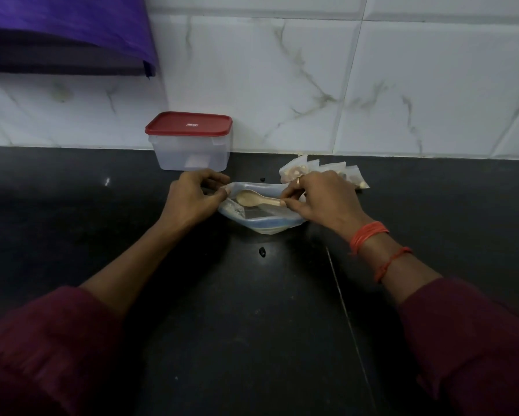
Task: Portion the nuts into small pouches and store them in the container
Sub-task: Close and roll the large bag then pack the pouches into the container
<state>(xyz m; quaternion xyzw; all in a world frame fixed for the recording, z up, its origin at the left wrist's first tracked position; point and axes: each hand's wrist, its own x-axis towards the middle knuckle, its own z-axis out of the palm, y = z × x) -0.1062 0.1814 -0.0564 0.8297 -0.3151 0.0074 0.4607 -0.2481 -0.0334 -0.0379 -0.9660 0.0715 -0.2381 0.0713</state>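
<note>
On the black tabletop (pixel 102 235), midway between the person's two hands, lies a clear plastic bag (pixel 267 226) with its mouth held open toward the wall. The left hand (pixel 192 196) pinches the bag's left rim, its curled fingers (pixel 222 192) closed on the plastic. The right hand (pixel 324 199) pinches the handle end of a wooden spoon (pixel 249 198), whose bowl lies over the bag's mouth between the two hands. Whether these fingers also catch the bag's right rim cannot be told. Just behind the right hand lie several small filled pouches (pixel 294 169), pale nuts showing through. Behind the left hand, against the tiled wall, stands the clear container (pixel 192 151), its red lid (pixel 189 124) on.
</note>
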